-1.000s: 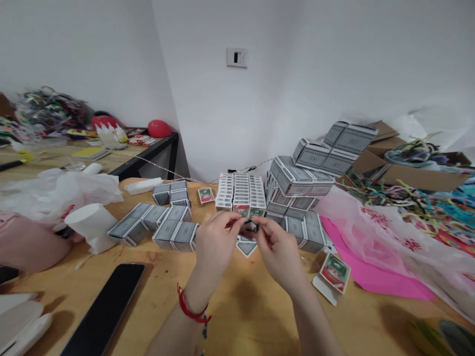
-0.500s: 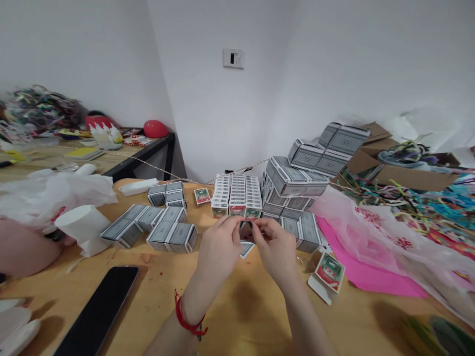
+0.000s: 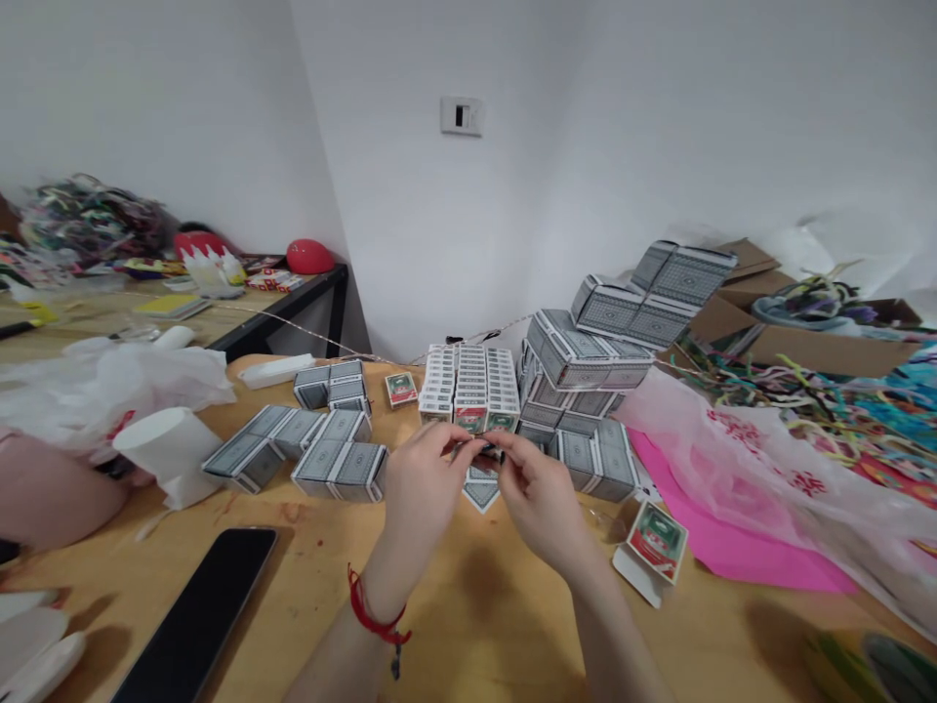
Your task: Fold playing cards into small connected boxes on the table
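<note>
My left hand (image 3: 425,478) and my right hand (image 3: 538,493) meet above the middle of the table, fingertips pinched together. Between them they grip what looks like a playing card, seen nearly edge-on and mostly hidden by the fingers. Below, a grey-backed playing card (image 3: 481,494) lies on the tabletop, partly covered by my hands. Just behind stand columns of small card boxes (image 3: 469,376). An opened green and red card box (image 3: 657,540) lies right of my right hand, its white flap out.
Grey patterned card cubes form joined blocks at left (image 3: 341,454) and a tall, leaning stack at right (image 3: 592,351). A black phone (image 3: 197,615) lies at front left, near a white paper roll (image 3: 172,454). Pink sheet (image 3: 739,547) and plastic wrap cover the right side.
My fingers have shifted on the held piece, which now shows less of its face. More of the card lying below is visible. The view has moved slightly.
</note>
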Tool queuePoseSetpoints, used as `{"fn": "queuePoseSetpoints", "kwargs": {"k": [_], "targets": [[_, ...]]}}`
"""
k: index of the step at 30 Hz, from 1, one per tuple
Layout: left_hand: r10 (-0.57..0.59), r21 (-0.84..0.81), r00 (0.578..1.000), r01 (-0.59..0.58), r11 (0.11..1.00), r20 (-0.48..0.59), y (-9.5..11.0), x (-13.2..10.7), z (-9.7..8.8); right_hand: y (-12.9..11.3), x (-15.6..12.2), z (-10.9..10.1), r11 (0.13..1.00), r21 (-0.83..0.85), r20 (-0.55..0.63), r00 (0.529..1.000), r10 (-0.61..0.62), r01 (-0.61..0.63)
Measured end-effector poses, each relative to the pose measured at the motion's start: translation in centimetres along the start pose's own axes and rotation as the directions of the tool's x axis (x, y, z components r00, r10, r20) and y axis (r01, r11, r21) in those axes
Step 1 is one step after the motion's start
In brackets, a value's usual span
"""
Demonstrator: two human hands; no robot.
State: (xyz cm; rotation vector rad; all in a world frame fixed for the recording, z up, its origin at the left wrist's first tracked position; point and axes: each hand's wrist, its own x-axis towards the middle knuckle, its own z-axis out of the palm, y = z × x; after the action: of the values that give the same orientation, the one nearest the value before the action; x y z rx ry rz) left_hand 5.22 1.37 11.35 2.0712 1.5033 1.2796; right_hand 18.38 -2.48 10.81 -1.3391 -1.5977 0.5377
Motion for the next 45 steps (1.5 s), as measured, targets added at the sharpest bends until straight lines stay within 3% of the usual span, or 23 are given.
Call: {"fn": "queuePoseSetpoints", "kwargs": {"k": [10, 15, 23, 29, 37, 41, 45], "targets": [[0.122, -0.006, 0.989, -0.122, 0.993, 0.085, 0.9, -0.6, 0.7, 1.0, 0.3, 0.3, 0.996, -0.023, -0.242, 0.967, 0.082, -0.090], [0.097, 0.027, 0.991, -0.099, 0.995, 0.089, 0.5, -0.4, 0.2, 0.7, 0.2, 0.0, 0.995, 0.060, -0.117, 0.989, 0.086, -0.080], [0.049, -0.027, 0.997, -0.048, 0.999, 0.061, 0.3, 0.1, -0.1, 0.3, 0.1, -0.2, 0.996, 0.086, -0.021, 0.999, 0.037, -0.035], [-0.020, -0.035, 0.999, 0.022, 0.999, 0.044, 0.3, 0.1, -0.2, 0.7, 0.0, 0.1, 0.992, 0.119, -0.006, 0.999, 0.046, -0.044], [0.033, -0.028, 0.998, -0.031, 0.999, 0.062, 0.6, -0.2, -0.2, 1.1, 0.0, 0.2, 0.982, 0.170, -0.076, 0.993, 0.094, -0.080], [0.012, -0.087, 0.996, -0.005, 0.996, 0.085, 0.3, 0.1, -0.6, 0.8, 0.1, 0.0, 0.929, 0.344, -0.007, 0.989, 0.146, -0.135], [-0.008, -0.256, 0.992, 0.039, 0.966, 0.123, 0.1, 0.3, -0.7, 0.6, 0.4, 0.2, 0.821, 0.538, -0.073, 0.960, 0.271, -0.191]]}}
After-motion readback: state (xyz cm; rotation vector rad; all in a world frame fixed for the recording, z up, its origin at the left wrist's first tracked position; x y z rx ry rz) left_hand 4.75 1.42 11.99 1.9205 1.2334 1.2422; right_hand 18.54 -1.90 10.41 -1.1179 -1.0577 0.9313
